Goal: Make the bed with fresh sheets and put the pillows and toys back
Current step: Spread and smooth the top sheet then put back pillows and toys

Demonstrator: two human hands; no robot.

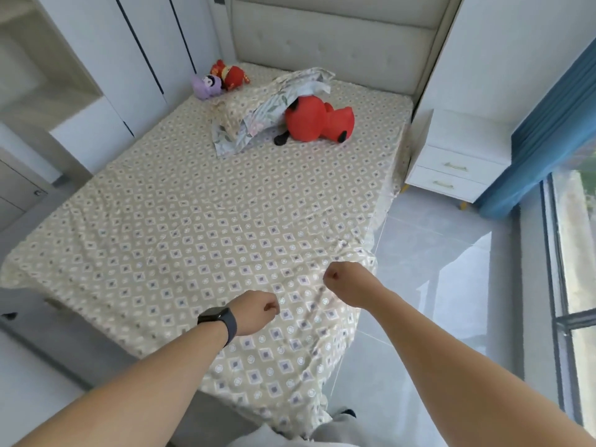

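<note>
A beige sheet (200, 221) with a diamond pattern covers the bed, wrinkled near the foot and hanging over the near right corner. My left hand (256, 312), with a dark watch on the wrist, is closed in a fist over the sheet near the foot. My right hand (343, 279) is also a fist, pinching a fold of the sheet at the right edge. Near the headboard lie a floral pillow (258, 114), a big red plush toy (316, 122), a purple plush (206, 85) and a small red doll (232, 74).
A padded headboard (332, 43) stands at the far end. White wardrobes (106, 75) line the left side. A white nightstand (458, 156) sits to the right of the bed, beside a blue curtain (554, 130) and a window. Glossy tiled floor (435, 269) runs along the right.
</note>
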